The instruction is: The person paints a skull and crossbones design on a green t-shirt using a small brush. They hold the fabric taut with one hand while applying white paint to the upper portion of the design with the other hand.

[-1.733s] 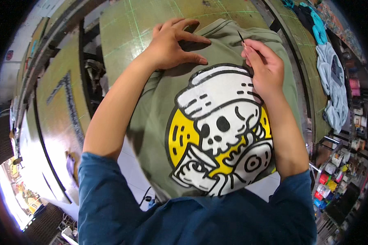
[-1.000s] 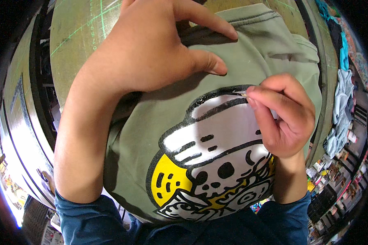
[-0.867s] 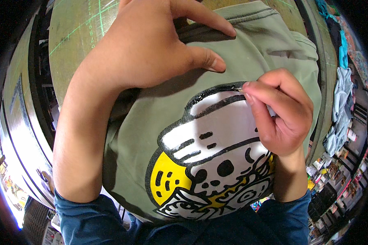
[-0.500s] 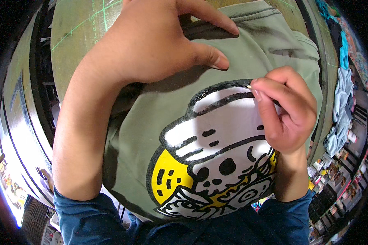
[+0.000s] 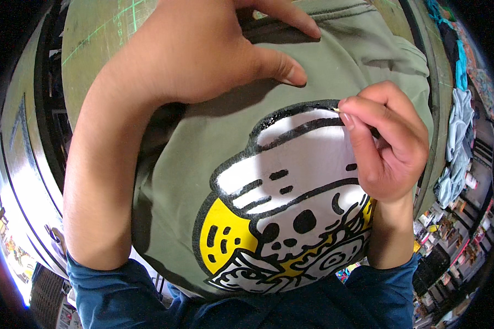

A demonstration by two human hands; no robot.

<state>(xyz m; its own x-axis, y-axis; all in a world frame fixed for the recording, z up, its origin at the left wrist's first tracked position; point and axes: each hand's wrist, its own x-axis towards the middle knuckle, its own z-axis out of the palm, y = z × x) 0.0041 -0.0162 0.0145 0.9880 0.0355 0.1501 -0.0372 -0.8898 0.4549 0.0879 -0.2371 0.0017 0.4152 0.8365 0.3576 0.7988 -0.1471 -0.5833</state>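
An olive-green garment [image 5: 186, 164] lies spread in front of me, showing a printed white, black and yellow cartoon skull picture [image 5: 291, 159]. My left hand [image 5: 230, 55] rests over its upper part, thumb and a finger spread apart and holding nothing. At the picture's upper edge, my right hand [image 5: 387, 140] pinches a fine paintbrush [image 5: 336, 109] between thumb and forefinger. The brush's dark tip touches the thick black outline [image 5: 296, 112], which glistens as if wet at its left part. Most of the brush's handle is hidden by my fingers.
Beneath the garment is a worn greenish table [image 5: 90, 55] with green grid lines. A metal-topped surface [image 5: 24, 164] stands at the left. Blue and grey cloths [image 5: 458, 137] hang at the right, above cluttered shelves [image 5: 450, 247].
Garment and left arm appear shifted slightly left and up in the picture. The right hand stays pinched on the brush at the outline, with only a small shift.
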